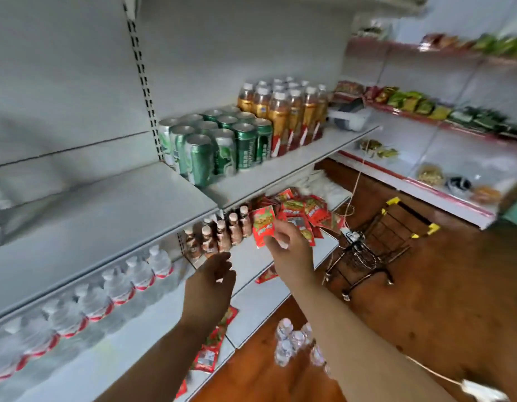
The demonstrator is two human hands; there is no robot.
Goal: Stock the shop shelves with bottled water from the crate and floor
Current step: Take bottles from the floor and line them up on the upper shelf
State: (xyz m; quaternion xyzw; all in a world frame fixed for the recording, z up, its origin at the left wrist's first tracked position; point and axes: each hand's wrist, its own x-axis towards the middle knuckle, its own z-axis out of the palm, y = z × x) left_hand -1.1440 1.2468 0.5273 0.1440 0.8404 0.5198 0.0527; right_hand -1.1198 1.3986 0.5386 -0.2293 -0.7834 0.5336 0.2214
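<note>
A row of clear water bottles with red labels (118, 285) lines the second shelf (251, 262) on the left. Several more water bottles (292, 340) stand on the wooden floor below my right forearm. My right hand (289, 250) pinches a red snack packet (262, 226) in front of a pile of red packets (303, 211) on that shelf. My left hand (213, 282) hovers with relaxed fingers just below small brown bottles (219, 236) and holds nothing.
Green cans (211, 146) and amber drink bottles (286, 111) fill the shelf above. More red packets (213, 340) lie on the lower shelf. A small wire shopping cart (376, 242) stands on the floor to the right. Snack shelves (425, 181) run along the right wall.
</note>
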